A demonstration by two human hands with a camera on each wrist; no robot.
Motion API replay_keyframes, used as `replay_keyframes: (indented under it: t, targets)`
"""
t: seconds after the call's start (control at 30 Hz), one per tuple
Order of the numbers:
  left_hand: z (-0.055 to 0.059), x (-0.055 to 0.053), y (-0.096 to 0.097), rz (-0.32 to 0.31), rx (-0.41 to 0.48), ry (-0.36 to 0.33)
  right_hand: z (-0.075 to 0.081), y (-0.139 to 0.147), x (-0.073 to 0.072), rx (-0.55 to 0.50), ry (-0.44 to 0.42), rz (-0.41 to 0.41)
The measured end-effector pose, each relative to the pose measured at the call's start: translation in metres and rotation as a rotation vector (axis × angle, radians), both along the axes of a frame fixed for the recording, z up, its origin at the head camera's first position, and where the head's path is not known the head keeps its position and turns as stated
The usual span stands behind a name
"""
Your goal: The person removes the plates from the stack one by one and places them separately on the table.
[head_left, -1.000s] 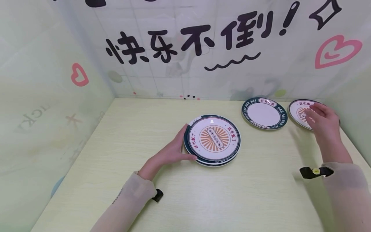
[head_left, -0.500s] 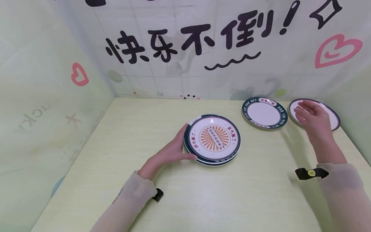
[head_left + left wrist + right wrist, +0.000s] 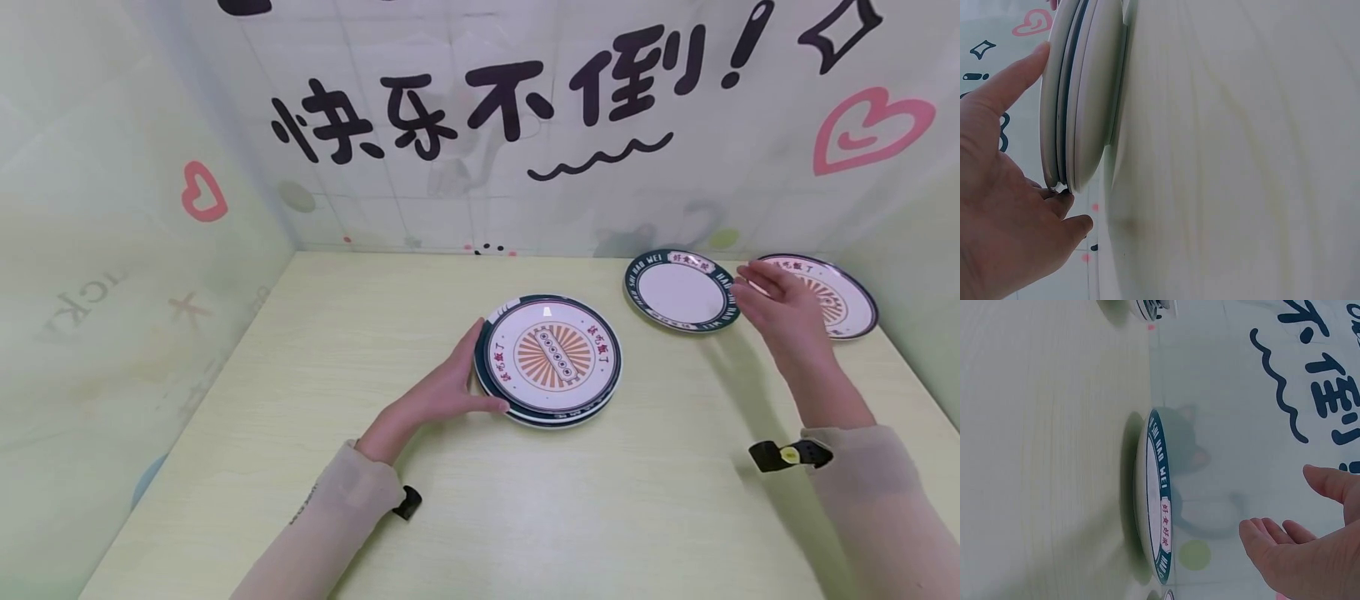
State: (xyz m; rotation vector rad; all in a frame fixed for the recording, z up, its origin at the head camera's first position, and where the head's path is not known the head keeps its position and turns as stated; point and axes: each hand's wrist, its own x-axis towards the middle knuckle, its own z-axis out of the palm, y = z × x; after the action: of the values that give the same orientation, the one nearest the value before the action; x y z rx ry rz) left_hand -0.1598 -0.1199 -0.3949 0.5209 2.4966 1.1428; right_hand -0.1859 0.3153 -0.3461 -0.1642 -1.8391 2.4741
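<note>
A stack of plates (image 3: 555, 358) sits mid-table, its top plate bearing an orange sunburst; beneath it shows a plate with a dark green rim. My left hand (image 3: 435, 393) grips the stack's left edge, thumb along the near side. In the left wrist view, the layered rims of the plates (image 3: 1079, 94) stand between the thumb and bent fingers of the left hand (image 3: 1010, 169). My right hand (image 3: 791, 325) hovers, holding nothing, between a green-rimmed plate (image 3: 678, 293) and a sunburst plate (image 3: 847, 300), partly covering the latter. In the right wrist view, the right hand (image 3: 1310, 550) is apart from the green-rimmed plate (image 3: 1157, 494).
The pale wood-look table (image 3: 360, 317) carries the plates. A printed backdrop (image 3: 465, 208) with lettering rises behind it, and side panels (image 3: 97, 250) close in left and right. Both single plates lie near the back edge.
My right hand has moved left, from over the sunburst plate toward the green-rimmed one, uncovering the sunburst. The left hand and the stack have stayed in place.
</note>
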Motion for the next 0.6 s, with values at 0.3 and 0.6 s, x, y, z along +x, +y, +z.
replay_keyframes:
  t: [0.3,0.6]
  targets:
    - [-0.001,0.000,0.000,-0.002,0.005,0.001,-0.006,-0.012,0.002,-0.054,0.033,0.064]
    - [-0.002,-0.001,0.000,-0.005,0.010,0.007,-0.010,-0.024,0.004,-0.009,0.072,0.131]
